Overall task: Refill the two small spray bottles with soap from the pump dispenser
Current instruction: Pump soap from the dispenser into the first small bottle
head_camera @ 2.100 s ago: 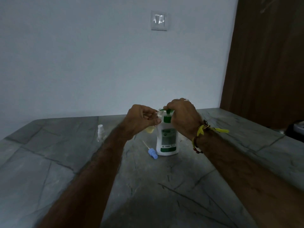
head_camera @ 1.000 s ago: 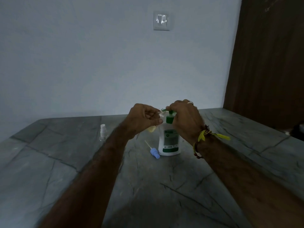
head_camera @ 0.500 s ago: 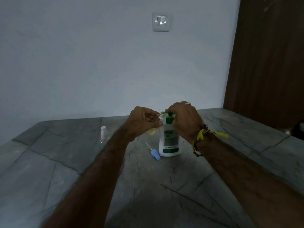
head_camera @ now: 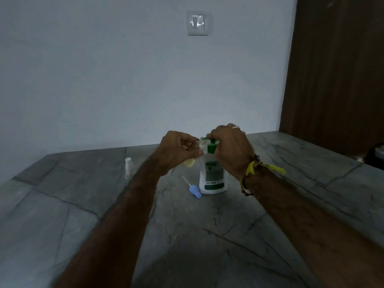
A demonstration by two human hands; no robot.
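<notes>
1. So that soap lands inside, the left hand [head_camera: 176, 150] grips a bottle [head_camera: 190, 162] at centre frame, its mouth under the spout.
2. The right hand [head_camera: 228, 148] curls over the pump [head_camera: 211, 145] to press.
3. The blue sprayer [head_camera: 194, 190] lies removed below; the second bottle [head_camera: 128, 163] waits left.

Green pump [head_camera: 211, 146] — blue sprayer [head_camera: 195, 190] (grey-veined table [head_camera: 270, 204])

The white, green-topped pump dispenser [head_camera: 212, 177] stands upright mid-table, a small clear bottle [head_camera: 192, 159] of yellowish soap held tilted at its spout, a blue spray cap [head_camera: 194, 190] lying just left, another small white-capped bottle [head_camera: 128, 166] upright far left.
</notes>
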